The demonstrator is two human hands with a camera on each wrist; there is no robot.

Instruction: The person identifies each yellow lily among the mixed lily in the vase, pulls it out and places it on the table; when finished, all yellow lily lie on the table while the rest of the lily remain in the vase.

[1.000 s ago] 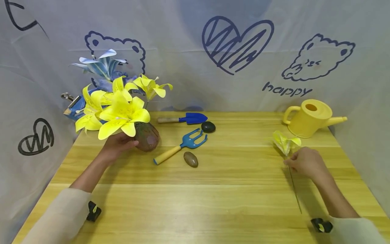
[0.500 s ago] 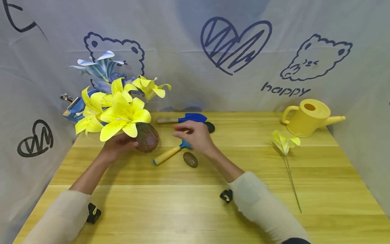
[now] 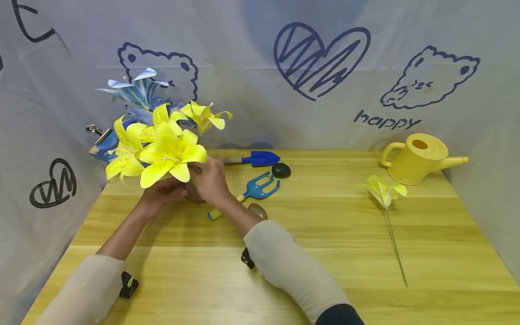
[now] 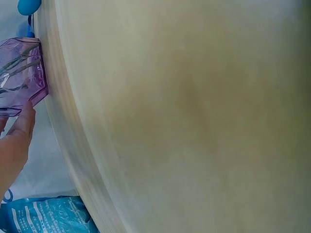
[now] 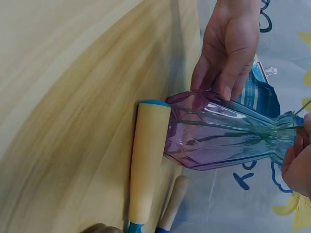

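Near the left end of the table stands a clear purple-to-teal faceted glass vase (image 5: pixel 214 131) with artificial yellow lilies (image 3: pixel 166 153). My left hand (image 3: pixel 160 198) holds the vase's lower body, thumb on one side and fingers on the other, as the right wrist view shows. At the vase's mouth my right hand (image 3: pixel 210 180) has curled fingers, pinching a green stem (image 5: pixel 287 128) right by the rim. In the head view the petals and both hands hide most of the vase. One loose yellow lily (image 3: pixel 383 192) lies on the right with its stem pointing toward me.
A blue hand fork (image 3: pixel 260 186), a blue trowel (image 3: pixel 262 158), a black stone (image 3: pixel 281 170) and a brown stone (image 3: pixel 258 210) lie right of the vase. A yellow watering can (image 3: pixel 420 158) stands back right. Blue flowers (image 3: pixel 140 92) and a clipped blue bag (image 3: pixel 106 145) are behind the lilies.
My right hand has let go of the single lily on the right and crossed left to the vase's mouth. The left hand has stayed on the vase.
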